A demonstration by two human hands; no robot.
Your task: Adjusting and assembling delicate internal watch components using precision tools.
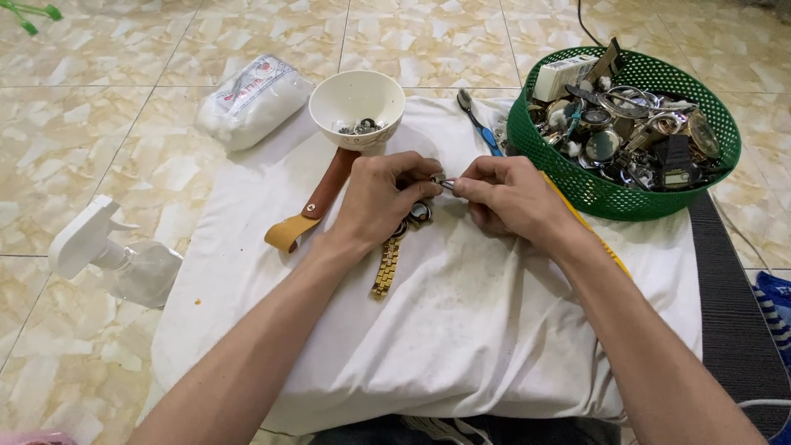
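At far left we see a white spray bottle (111,259) lying on the tiled floor (99,124), and behind it a clear bag of white cotton (251,99) at the edge of the white cloth (461,330) that covers the work surface. On the cloth lies a brown leather strap (317,202), its far end just beside a white bowl (357,105) that holds a few small dark metal parts. Right of the strap, our left hand (383,198) has its fingers curled and pressed together around a wristwatch (412,216); the gold-coloured metal band (386,268) of the watch trails from under the palm onto the cloth. Our right hand (507,198) meets the left at the middle of the cloth, thumb and forefinger pinching a small silver-coloured piece (445,183) at the watch; we cannot tell whether it is a tool or a part. Behind the hands lie blue-handled pliers (482,124). At right stands a green plastic basket (610,202) heaped with watches and watch cases, touching the cloth's far corner.
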